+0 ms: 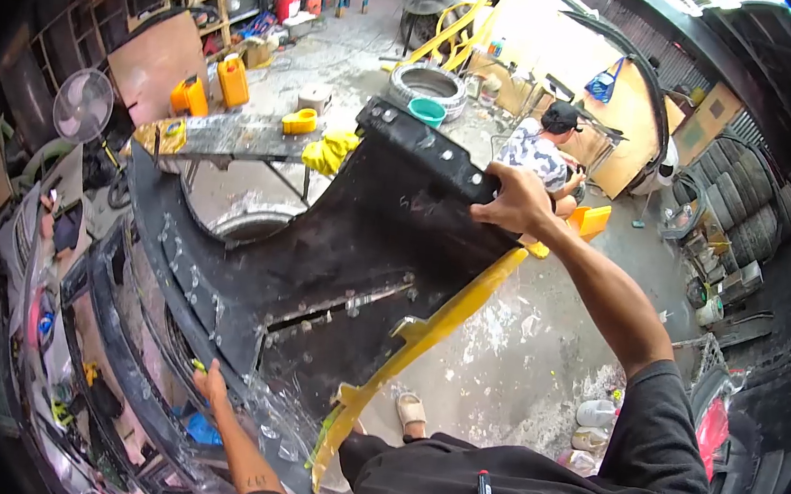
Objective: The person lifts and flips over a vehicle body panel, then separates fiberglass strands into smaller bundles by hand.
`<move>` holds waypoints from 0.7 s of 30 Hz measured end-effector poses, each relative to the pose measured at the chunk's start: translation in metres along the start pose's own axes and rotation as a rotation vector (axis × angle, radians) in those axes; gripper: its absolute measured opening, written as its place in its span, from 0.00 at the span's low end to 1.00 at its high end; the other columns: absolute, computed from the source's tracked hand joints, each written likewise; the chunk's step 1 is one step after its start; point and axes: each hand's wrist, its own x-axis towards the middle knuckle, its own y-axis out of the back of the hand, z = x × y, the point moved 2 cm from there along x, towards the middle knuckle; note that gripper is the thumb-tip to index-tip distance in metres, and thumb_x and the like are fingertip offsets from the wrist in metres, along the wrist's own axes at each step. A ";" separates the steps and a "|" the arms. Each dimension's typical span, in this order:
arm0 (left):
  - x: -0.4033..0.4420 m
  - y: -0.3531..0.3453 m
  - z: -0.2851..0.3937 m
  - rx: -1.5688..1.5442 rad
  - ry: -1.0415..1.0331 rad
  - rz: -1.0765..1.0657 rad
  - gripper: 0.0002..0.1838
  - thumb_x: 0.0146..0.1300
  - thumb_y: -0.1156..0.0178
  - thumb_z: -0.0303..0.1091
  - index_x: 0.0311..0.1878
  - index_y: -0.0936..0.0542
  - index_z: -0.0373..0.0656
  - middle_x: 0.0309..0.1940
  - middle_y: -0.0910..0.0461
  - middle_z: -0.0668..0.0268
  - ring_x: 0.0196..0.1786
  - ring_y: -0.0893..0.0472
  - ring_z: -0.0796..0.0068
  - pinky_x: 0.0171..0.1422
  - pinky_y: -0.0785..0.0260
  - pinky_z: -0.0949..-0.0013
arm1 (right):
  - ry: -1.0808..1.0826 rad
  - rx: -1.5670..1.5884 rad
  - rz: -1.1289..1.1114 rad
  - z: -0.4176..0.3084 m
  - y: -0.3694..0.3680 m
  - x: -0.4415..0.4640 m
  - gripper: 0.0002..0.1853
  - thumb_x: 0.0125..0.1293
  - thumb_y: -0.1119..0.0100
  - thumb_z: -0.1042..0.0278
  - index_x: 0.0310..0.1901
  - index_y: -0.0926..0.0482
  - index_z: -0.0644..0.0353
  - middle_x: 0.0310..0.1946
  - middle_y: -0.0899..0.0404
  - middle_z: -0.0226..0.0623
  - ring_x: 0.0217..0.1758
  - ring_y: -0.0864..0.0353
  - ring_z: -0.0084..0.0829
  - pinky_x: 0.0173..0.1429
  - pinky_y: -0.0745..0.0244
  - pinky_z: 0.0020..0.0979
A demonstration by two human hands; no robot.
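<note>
A large car fender (349,233), black on its inner face with a yellow edge, is held up tilted in front of me. My right hand (516,201) is closed on its upper right corner, near a flange with bolt holes. Lower down, my left hand (211,384) grips the fender's left edge; part of its fingers is hidden. A small yellow-green spot shows at the left fingertips, too small to name. The wheel-arch curve of the fender faces up and left.
Bumpers and panels (110,343) crowd the left side. Behind the fender stands a narrow bench (234,141) with a yellow cloth (330,152). A person (543,152) crouches beyond, near a tire (427,86) and a green basin (427,111). Plastic jugs (596,414) sit at right.
</note>
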 end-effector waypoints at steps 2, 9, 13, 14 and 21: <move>-0.011 0.001 0.007 0.060 -0.006 0.049 0.27 0.52 0.32 0.38 0.51 0.25 0.30 0.46 0.20 0.51 0.49 0.22 0.54 0.56 0.34 0.60 | 0.003 -0.003 -0.017 -0.005 0.009 0.003 0.27 0.37 0.32 0.52 0.39 0.20 0.60 0.29 0.19 0.49 0.37 0.19 0.49 0.43 0.25 0.41; -0.037 0.004 0.037 -0.032 0.068 -0.044 0.29 0.48 0.29 0.40 0.49 0.24 0.30 0.46 0.21 0.48 0.48 0.22 0.52 0.57 0.34 0.58 | 0.102 -0.043 0.020 -0.039 0.062 0.019 0.26 0.36 0.30 0.53 0.36 0.21 0.64 0.30 0.19 0.47 0.37 0.18 0.45 0.43 0.26 0.40; -0.062 0.009 0.069 0.159 0.055 0.079 0.22 0.44 0.28 0.40 0.36 0.22 0.34 0.33 0.18 0.55 0.36 0.21 0.56 0.46 0.31 0.59 | 0.123 -0.124 0.051 -0.072 0.109 0.023 0.25 0.36 0.29 0.58 0.37 0.20 0.63 0.29 0.18 0.43 0.35 0.18 0.43 0.43 0.25 0.38; -0.062 0.003 0.070 -0.066 -0.016 0.020 0.22 0.42 0.28 0.42 0.34 0.22 0.34 0.30 0.19 0.56 0.34 0.21 0.57 0.43 0.31 0.59 | 0.141 -0.085 0.068 -0.072 0.116 0.027 0.24 0.35 0.29 0.60 0.36 0.20 0.63 0.27 0.19 0.42 0.32 0.19 0.41 0.40 0.25 0.37; -0.058 -0.059 0.101 -0.362 -0.004 -0.065 0.18 0.49 0.31 0.37 0.38 0.20 0.33 0.35 0.17 0.53 0.41 0.19 0.58 0.48 0.31 0.60 | 0.313 -0.163 0.226 -0.112 0.195 0.036 0.24 0.32 0.30 0.64 0.36 0.19 0.64 0.27 0.20 0.45 0.31 0.20 0.39 0.40 0.26 0.35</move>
